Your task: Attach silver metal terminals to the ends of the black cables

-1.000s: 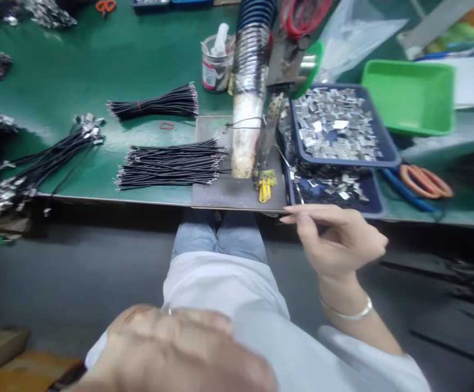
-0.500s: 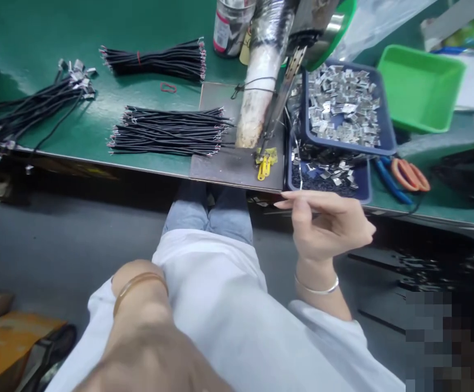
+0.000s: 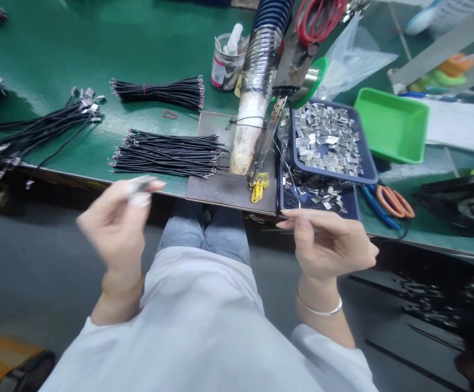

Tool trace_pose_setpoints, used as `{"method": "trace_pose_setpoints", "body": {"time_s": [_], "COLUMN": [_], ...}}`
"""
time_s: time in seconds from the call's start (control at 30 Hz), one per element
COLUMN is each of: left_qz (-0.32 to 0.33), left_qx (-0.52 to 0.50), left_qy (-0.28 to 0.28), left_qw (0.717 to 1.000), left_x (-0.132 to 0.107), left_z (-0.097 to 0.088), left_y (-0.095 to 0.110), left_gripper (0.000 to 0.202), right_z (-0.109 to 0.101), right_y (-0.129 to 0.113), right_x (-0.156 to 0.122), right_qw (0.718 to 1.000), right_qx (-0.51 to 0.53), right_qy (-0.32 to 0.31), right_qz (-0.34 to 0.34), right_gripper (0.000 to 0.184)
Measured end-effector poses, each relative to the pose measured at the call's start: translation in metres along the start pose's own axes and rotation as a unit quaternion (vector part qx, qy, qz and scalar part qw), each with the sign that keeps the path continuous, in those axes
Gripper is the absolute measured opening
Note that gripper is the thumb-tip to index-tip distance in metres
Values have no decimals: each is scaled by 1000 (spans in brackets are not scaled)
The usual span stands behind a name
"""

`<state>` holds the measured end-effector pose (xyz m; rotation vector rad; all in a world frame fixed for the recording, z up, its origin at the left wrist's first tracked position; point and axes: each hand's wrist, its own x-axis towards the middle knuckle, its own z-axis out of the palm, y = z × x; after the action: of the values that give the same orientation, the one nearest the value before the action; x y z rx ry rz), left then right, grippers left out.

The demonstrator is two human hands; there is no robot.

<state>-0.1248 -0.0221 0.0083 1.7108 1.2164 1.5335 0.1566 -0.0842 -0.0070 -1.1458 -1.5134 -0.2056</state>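
My right hand (image 3: pixel 334 242) is closed in a pinch at the bench's front edge, holding the end of a thin solder wire (image 3: pixel 299 200) that runs up past the trays. Raised over the floor in front of the bench is my left hand (image 3: pixel 116 226), thumb and fingers pressed together. Something pale and greyish shows at its fingertips, too blurred to name. Between the hands, a soldering iron (image 3: pixel 266 144) hangs in a stand, its tip above a small yellow piece (image 3: pixel 258 190) on a brown board (image 3: pixel 228 191). Loose black cables (image 3: pixel 167 153) lie left of it.
A blue tray of metal connectors (image 3: pixel 328 142) stands partly over another blue tray (image 3: pixel 353 204). A green tray (image 3: pixel 395 128), orange-handled scissors (image 3: pixel 395 201) and a white hose end (image 3: pixel 247 130) are nearby. Cables with metal ends (image 3: pixel 53 125) and a tied cable bundle (image 3: pixel 159 91) lie left.
My left hand has risen from low near my body towards the bench edge, its fingers now in view. My right hand keeps its pinch on the wire. The view has tilted up slightly.
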Motion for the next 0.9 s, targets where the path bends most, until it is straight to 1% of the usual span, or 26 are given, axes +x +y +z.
{"method": "trace_pose_setpoints", "body": {"time_s": [0.03, 0.07, 0.1, 0.13, 0.2, 0.27, 0.3, 0.37, 0.4, 0.47, 0.53, 0.57, 0.6, 0.63, 0.67, 0.7, 0.77, 0.83, 0.9], "left_qz": [66, 114, 153, 182, 201, 199, 199, 202, 203, 197, 183, 177, 173, 173, 177, 182, 195, 203, 210], "left_qx": [1, 24, 57, 91, 154, 196, 203, 191, 175, 144, 121, 116, 114, 114, 115, 118, 128, 137, 143], "left_qy": [14, -28, -69, -114, -198, -255, -272, -288, -287, -274, -255, -247, -241, -238, -235, -234, -228, -212, -191], "left_qw": [998, 993, 984, 972, 947, 926, 919, 917, 919, 930, 942, 946, 948, 949, 949, 948, 945, 946, 948], "left_x": [8, 20, 32, 45, 65, 75, 77, 76, 74, 70, 67, 67, 67, 68, 69, 70, 73, 78, 85], "left_z": [14, 29, 45, 59, 82, 93, 94, 91, 87, 80, 77, 77, 78, 79, 80, 81, 81, 77, 71], "left_y": [-8, -17, -25, -34, -49, -58, -61, -63, -63, -60, -56, -54, -53, -52, -51, -50, -48, -46, -44], "left_gripper": [9, 7, 9, 12, 16, 18, 18, 20, 20, 20, 19, 18, 18, 17, 16, 16, 17, 20, 19], "right_z": [0, 0, -1, -1, -3, -8, -11, -21, -27, -40, -52, -56, -60, -63, -65, -66, -65, -64, -64], "right_y": [-1, -2, -4, -6, -10, -15, -16, -17, -16, -7, 11, 23, 36, 50, 62, 71, 79, 76, 67], "right_x": [4, 9, 14, 19, 28, 34, 36, 38, 40, 47, 58, 65, 73, 80, 87, 92, 95, 89, 77], "right_qw": [1000, 999, 998, 997, 990, 979, 974, 966, 964, 955, 930, 915, 901, 894, 895, 895, 905, 919, 927], "right_qx": [-8, -21, -36, -51, -71, -83, -89, -123, -154, -233, -319, -357, -390, -402, -405, -408, -385, -345, -311], "right_qy": [-3, -10, -22, -42, -94, -146, -160, -163, -155, -153, -176, -187, -191, -197, -185, -181, -176, -186, -207], "right_qz": [-10, -22, -36, -49, -79, -115, -135, -156, -150, -104, -46, -26, -21, -25, -20, 2, 33, 46, 46], "right_gripper": [19, 20, 21, 21, 20, 18, 16, 15, 17, 22, 23, 20, 15, 14, 19, 22, 25, 21, 16]}}
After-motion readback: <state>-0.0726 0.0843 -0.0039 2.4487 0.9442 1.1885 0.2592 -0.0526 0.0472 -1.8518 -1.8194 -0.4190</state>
